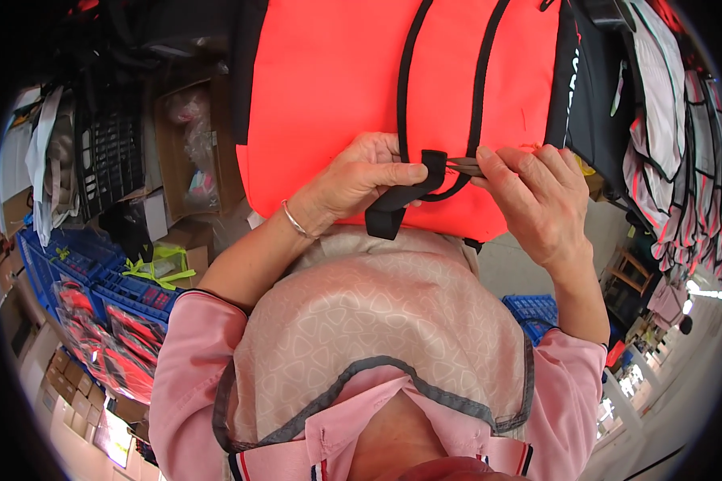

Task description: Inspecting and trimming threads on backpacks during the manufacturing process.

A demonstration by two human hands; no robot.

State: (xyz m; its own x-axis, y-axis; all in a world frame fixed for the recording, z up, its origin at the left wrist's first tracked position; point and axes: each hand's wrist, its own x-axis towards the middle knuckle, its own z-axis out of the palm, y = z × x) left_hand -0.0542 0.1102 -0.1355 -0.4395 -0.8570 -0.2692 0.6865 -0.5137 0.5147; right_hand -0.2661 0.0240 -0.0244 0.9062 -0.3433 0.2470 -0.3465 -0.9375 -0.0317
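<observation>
In the head view, a bright orange life vest [337,88] with black webbing sewn down its front fills the upper middle, and everything else sits around it. At the vest's lower edge the left hand [361,178] is closed on a black webbing strap [401,200], thumb pressed on top and fingers curled beneath, with the strap's loose end hanging just below the vest's hem. Just right of that strap, the right hand [537,200] is closed around small metal thread snips [463,166], whose blades point left and touch the folded end of the strap; whether the blades are open cannot be told. A silver bracelet [295,220] rings the left wrist, below the vest. Left of the vest stands an open cardboard box [189,144]. Blue plastic crates [96,280] lie well below and left of it, holding more orange vests. Right of the vest hang grey reflective vests [681,136].
</observation>
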